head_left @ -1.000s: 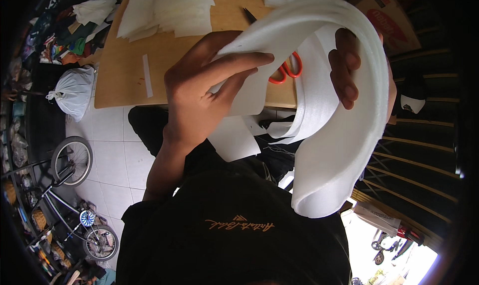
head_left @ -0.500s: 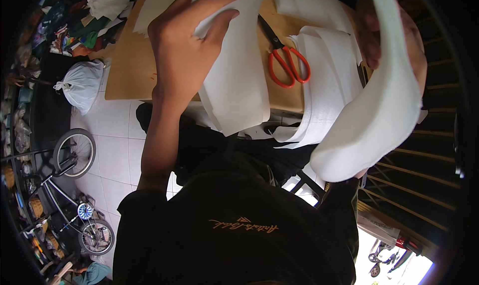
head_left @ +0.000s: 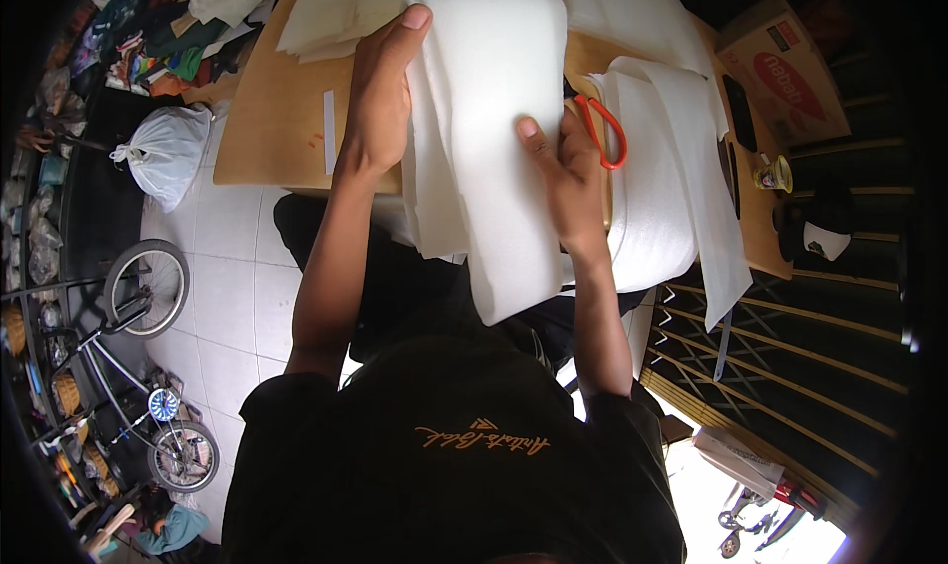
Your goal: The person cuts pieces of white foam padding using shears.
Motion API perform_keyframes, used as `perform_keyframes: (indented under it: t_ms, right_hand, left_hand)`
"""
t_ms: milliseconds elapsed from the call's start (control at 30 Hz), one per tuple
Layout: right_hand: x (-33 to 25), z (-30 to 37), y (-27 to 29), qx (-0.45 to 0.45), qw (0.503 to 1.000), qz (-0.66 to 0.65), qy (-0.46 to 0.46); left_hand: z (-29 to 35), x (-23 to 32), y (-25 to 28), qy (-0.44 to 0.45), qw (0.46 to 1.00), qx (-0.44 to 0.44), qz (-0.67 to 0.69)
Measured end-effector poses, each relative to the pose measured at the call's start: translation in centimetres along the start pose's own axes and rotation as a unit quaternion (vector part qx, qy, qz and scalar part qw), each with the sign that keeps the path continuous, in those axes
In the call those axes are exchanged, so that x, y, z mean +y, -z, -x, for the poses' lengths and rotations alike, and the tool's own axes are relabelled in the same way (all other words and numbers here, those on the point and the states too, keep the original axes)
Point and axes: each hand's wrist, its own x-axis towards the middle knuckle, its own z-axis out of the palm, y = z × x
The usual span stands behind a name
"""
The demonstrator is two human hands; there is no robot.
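Here, the left hand (head_left: 380,100) grasps the far left corner of the sheet (head_left: 504,120), thumb tip over its edge, fingers hidden behind. The right hand (head_left: 573,184) clasps the opposite long side about midway, thumb on the upper face; how far its fingers wrap underneath cannot be seen. So the sheet spans the space between both palms, just left of the scissors (head_left: 617,134), with the right hand nearer to them and to the sheet's near end. Its long axis runs from beyond the scissors toward the person's body, the near end slanting slightly right and hanging closer to the person than the scissors do.

The sheet is white, matte and soft-looking, doubled into thick layers, with a rounded fold at the far end and looser layers showing along its left side.

More sheets (head_left: 657,179) drape over the table (head_left: 262,120) right of the scissors; a stack (head_left: 380,11) lies beyond them to the left, and a thin strip (head_left: 329,129) well left of them.
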Motion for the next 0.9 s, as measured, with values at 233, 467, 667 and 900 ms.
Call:
perform_keyframes:
  t_ms: [233, 467, 667, 900]
  right_hand:
    - [1.5, 0.5, -1.5, 0.011, 1.000, 0.004, -0.014]
    - [1.1, -0.3, -0.7, 0.162, 0.971, 0.054, 0.170]
    - [-2.7, 0.4, -0.6, 0.049, 0.991, -0.100, 0.069]
    - [-2.2, 0.3, 0.2, 0.121, 0.982, -0.105, 0.100]
  left_hand:
    - [0.3, -0.5, -1.7, -0.009, 0.992, 0.026, -0.122]
    - [1.6, 0.4, -2.4, -0.016, 0.996, 0.009, -0.089]
    - [2.5, 0.5, -3.4, -0.001, 0.997, -0.014, -0.074]
    - [2.9, 0.0, -2.7, -0.021, 0.999, 0.044, 0.025]
